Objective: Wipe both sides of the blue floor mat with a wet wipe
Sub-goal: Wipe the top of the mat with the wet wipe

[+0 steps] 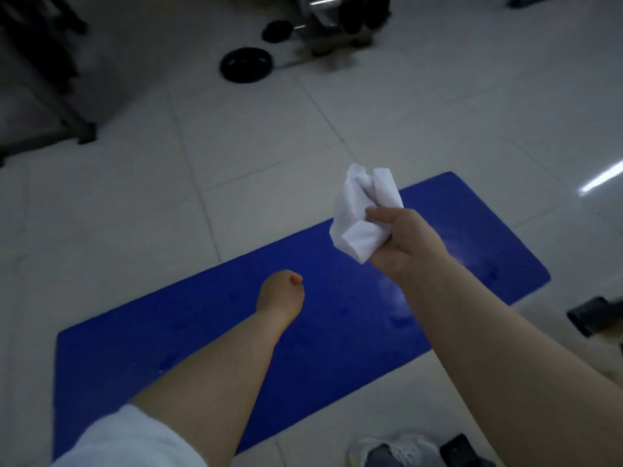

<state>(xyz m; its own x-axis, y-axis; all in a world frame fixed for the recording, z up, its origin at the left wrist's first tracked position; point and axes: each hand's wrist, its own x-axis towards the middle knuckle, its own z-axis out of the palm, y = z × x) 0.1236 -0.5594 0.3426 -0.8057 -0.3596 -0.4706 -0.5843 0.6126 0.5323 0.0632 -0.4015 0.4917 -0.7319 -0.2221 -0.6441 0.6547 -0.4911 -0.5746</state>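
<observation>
The blue floor mat lies flat and slantwise on the pale tiled floor, its surface showing a wet sheen near the right end. My right hand is raised above the mat's right half and grips a crumpled white wet wipe, which sticks up and to the left out of the fingers. My left hand hovers over the middle of the mat. It points away from me, so only its back and one orange-painted nail show. Its fingers are hidden and nothing is visible in it.
Black weight plates lie on the floor at the back, next to a metal rack. A dark frame leg stands at the far left. A grey shoe is at the bottom edge, and a dark object lies by the mat's right end.
</observation>
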